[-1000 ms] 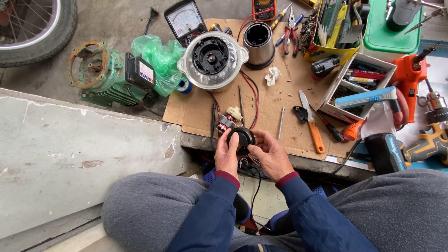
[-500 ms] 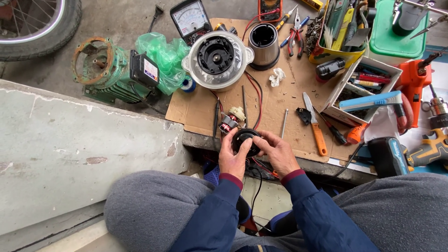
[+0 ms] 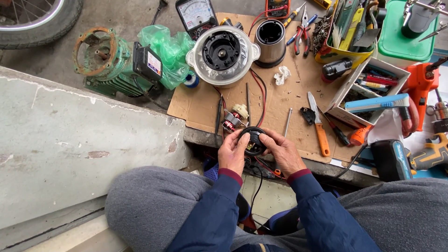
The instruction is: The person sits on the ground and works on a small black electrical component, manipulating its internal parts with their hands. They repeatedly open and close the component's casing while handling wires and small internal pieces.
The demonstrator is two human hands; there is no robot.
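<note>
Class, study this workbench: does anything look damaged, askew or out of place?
The green motor on the floor has a rusty end ring and a plastic bag stuffed against it. Small screws lie scattered loose on the cardboard sheet.

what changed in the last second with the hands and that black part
Little changed. Both hands, left hand and right hand, keep their grip on the round black part at the cardboard's near edge; the fingers shifted slightly around it. The orange-handled knife and upturned appliance base stayed put.

A small round black part [image 3: 252, 140] with a hollow middle sits at the near edge of the cardboard sheet [image 3: 289, 98], face up, with thin red and black wires [image 3: 261, 91] trailing from it.
</note>
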